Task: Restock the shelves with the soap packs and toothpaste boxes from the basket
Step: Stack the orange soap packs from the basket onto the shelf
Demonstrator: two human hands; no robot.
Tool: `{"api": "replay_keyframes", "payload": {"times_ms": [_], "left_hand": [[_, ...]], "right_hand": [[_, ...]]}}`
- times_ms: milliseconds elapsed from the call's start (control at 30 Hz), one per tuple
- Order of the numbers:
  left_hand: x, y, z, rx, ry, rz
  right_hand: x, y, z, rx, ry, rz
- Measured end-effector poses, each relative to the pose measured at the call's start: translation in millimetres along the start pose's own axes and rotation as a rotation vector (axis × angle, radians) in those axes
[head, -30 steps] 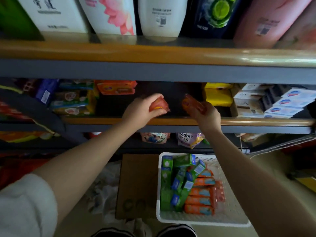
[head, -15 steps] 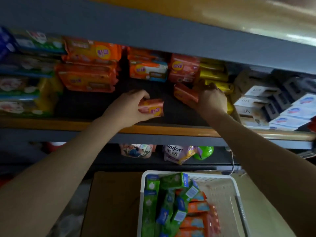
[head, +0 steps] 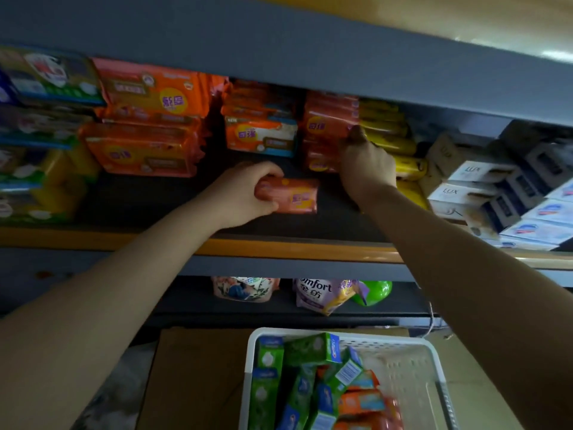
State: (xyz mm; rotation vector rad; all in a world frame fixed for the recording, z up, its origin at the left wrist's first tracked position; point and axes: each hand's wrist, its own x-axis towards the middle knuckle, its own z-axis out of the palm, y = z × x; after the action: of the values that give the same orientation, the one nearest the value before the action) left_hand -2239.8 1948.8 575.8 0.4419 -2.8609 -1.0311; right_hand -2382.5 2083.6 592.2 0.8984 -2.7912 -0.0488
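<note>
Orange plastic-wrapped soap pack (head: 293, 196), gripped by the left hand (head: 245, 193) at mid-frame, needs stacking where the right hand (head: 366, 169) presses another onto the orange stack (head: 328, 135).

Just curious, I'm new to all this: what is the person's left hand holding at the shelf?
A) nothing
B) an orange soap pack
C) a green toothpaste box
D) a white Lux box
B: the left hand grips an orange soap pack just above the dark shelf.

Soap packs (head: 328, 125) on shelf (head: 279, 246), boxes (head: 483, 172) right, basket (head: 403, 346) below
</note>
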Motion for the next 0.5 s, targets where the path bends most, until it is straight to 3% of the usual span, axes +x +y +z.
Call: {"api": "replay_keyframes", "payload": {"times_ms": [400, 500], "left_hand": [[47, 41, 47, -0.067, 0.319, -0.147], [50, 50, 49, -0.088, 0.331, -0.175]], "right_hand": [[-41, 67, -16, 0.348, 0.081, -0.100], [-64, 85, -11, 0.413, 0.104, -0.124]]}}
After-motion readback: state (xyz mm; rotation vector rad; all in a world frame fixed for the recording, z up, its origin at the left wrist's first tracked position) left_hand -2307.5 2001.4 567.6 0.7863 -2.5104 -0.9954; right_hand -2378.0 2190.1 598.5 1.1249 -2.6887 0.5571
